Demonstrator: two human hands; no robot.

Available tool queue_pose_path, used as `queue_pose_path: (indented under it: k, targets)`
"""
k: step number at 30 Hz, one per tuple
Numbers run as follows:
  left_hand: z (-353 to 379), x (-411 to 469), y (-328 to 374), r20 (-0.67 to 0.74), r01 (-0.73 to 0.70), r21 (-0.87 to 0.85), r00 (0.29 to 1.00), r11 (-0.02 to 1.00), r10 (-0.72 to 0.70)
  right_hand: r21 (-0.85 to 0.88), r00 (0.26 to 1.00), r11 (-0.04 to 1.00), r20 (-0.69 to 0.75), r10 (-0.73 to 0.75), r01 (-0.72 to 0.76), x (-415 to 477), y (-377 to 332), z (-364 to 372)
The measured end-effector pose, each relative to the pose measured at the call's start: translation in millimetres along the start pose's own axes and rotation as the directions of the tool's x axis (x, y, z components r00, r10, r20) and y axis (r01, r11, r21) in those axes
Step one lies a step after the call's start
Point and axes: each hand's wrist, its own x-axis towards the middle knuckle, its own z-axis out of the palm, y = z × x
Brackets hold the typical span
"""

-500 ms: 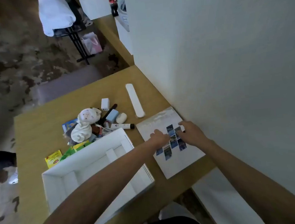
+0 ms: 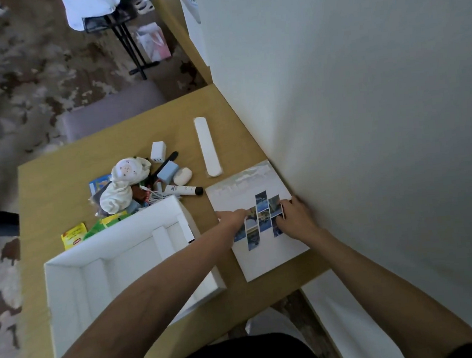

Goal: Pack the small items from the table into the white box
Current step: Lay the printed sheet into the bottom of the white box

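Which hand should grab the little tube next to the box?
Probably the left hand. It rests on the box lid on the side nearer the tube, while the right hand sits by the wall, farther away.

Open white box (image 2: 75, 284) sits empty, dividers inside, on the counter (image 2: 58, 183); small items (image 2: 141, 184) lie heaped just beyond it.

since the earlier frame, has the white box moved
No. The white box keeps its far corner just under the black-capped tube.
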Motion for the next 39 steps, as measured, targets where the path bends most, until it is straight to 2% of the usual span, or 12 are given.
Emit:
queue_pose_path:
  k: [4,8,10,14,16,18,21,23,30,35,37,39]
  targets:
    - [-5.1,-2.6,-6.5,-0.031,0.021,-0.218,0.999,0.976,-0.028,0.019,1.0,1.0,-0.017,-0.002,0.002,-3.0,1.1,3.7]
    - [-11.2,3.7,-14.0,-0.029,-0.056,-0.319,0.998,0.946,0.049,0.001,1.0,1.0,-0.017,0.022,-0.022,-0.9,2.5,6.6]
    - [-12.5,1.5,-10.9,-0.022,-0.126,-0.292,0.992,0.948,0.125,0.026,0.999,0.999,-0.028,0.041,-0.04,1.4,1.5,7.0]
    - [-19.0,-1.1,-2.6,-0.026,-0.316,-0.107,0.949,0.943,0.315,0.094,0.997,0.994,-0.054,0.06,-0.055,2.9,-1.6,8.3]
    - [-27.0,-6.3,-1.3,-0.025,-0.406,-0.077,0.914,0.911,0.406,0.199,0.993,0.98,-0.109,0.046,-0.024,5.1,-4.2,6.6]
    - [-36.6,-15.4,1.8,-0.04,-0.493,-0.086,0.87,0.866,0.491,0.39,0.99,0.921,-0.124,0.068,-0.014,6.3,-12.2,1.2]
    - [-49.9,-32.3,11.6,-0.026,-0.571,-0.21,0.815,0.794,0.579,0.588,0.996,0.806,-0.014,0.086,-0.061,6.1,-34.2,-9.8]
    - [-63.3,-42.2,15.6,-0.022,-0.593,-0.292,0.789,0.751,0.614,0.652,0.998,0.756,0.037,0.049,-0.061,7.0,-51.9,-16.6]
    - [-144.8,-67.5,-7.2,-0.079,-0.657,-0.464,0.699,0.595,0.711,0.636,0.998,0.77,-0.02,-0.057,0.057,3.3,-132.3,-44.5]
    - [-221.9,-83.2,-59.6,-0.106,-0.681,-0.534,0.642,0.501,0.76,0.591,0.994,0.799,-0.059,-0.096,0.113,-1.3,-203.5,-53.6]
    - [-248.3,-84.7,-86.5,-0.141,-0.688,-0.545,0.639,0.48,0.756,0.549,0.985,0.818,-0.077,-0.152,0.169,-10.3,-240.2,-54.8]
    - [-271.5,-85.0,-112.0,-0.197,-0.695,-0.548,0.648,0.466,0.735,0.448,0.955,0.845,-0.093,-0.281,0.292,-21.0,-273.7,-57.2]
